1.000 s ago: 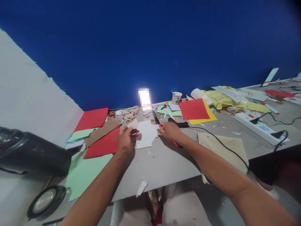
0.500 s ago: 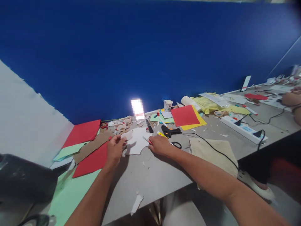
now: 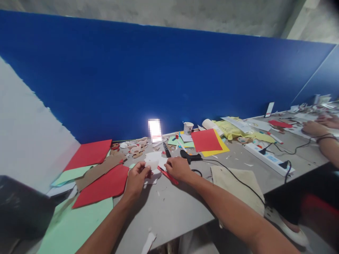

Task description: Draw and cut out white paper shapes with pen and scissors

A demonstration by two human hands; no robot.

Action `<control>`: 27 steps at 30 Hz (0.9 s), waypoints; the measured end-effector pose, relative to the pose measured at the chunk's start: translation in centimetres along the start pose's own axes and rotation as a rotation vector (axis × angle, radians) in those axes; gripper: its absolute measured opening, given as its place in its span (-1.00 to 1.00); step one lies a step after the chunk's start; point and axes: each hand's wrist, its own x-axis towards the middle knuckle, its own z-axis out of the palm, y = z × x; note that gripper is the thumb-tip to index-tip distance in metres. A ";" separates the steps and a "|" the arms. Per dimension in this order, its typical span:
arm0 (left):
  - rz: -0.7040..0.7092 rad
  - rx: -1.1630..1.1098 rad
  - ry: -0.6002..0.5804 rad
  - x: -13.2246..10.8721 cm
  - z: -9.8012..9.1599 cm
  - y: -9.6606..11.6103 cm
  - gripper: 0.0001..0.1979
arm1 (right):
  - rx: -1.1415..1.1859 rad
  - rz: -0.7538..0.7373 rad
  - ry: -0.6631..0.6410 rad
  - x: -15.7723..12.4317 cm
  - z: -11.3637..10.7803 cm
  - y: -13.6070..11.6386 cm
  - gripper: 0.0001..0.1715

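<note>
A small piece of white paper (image 3: 153,165) is pinched between the thumb and fingers of my left hand (image 3: 138,176). It is held over a larger white paper cut-out (image 3: 153,155) lying on the table. My right hand (image 3: 178,168) rests at the right side of that cut-out with its fingers bent closed. What those fingertips grip, if anything, is hidden. A slim red pen-like tool (image 3: 168,175) lies slanted along the near side of the right hand, its far end close to the small paper piece.
A black glue gun (image 3: 189,157) with a cable lies beyond my right hand, near a black marker (image 3: 166,150). Red sheets (image 3: 106,187) and brown cardboard (image 3: 99,171) lie left. A paper cup (image 3: 188,128), a power strip (image 3: 267,160) and a co-worker's hands (image 3: 314,127) are further right.
My left hand has brought the small paper piece rightward over the larger cut-out. The red tool, earlier pointing out of my right fingers, now shows along the hand's near side. The view has tilted up.
</note>
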 end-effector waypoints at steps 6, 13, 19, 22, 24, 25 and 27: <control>-0.027 -0.050 0.011 0.2 0.1 0.1 -0.70 | 0.064 -0.077 -0.035 -0.6 0.5 -0.1 -0.57; -0.093 -0.036 -0.040 -0.2 0.5 0.2 -0.70 | -0.059 -0.067 -0.086 -0.7 1.6 0.0 -0.70; -0.057 0.099 -0.041 0.2 0.3 0.0 -0.73 | -0.063 0.017 -0.010 -0.6 0.9 0.5 -0.63; 0.001 0.204 -0.060 0.3 0.1 0.2 -0.76 | 0.029 0.032 0.026 -0.4 0.5 0.7 -0.64; 0.018 0.209 -0.095 0.2 0.1 0.4 -0.77 | 0.141 0.005 0.033 -0.3 0.4 0.8 -0.67; 0.014 0.193 -0.113 0.1 0.1 0.6 -0.77 | 0.214 -0.015 0.033 -0.2 0.4 0.9 -0.69; -0.008 0.157 -0.144 -0.2 0.2 0.9 -0.78 | 0.378 -0.052 0.017 -0.1 0.5 1.0 -0.65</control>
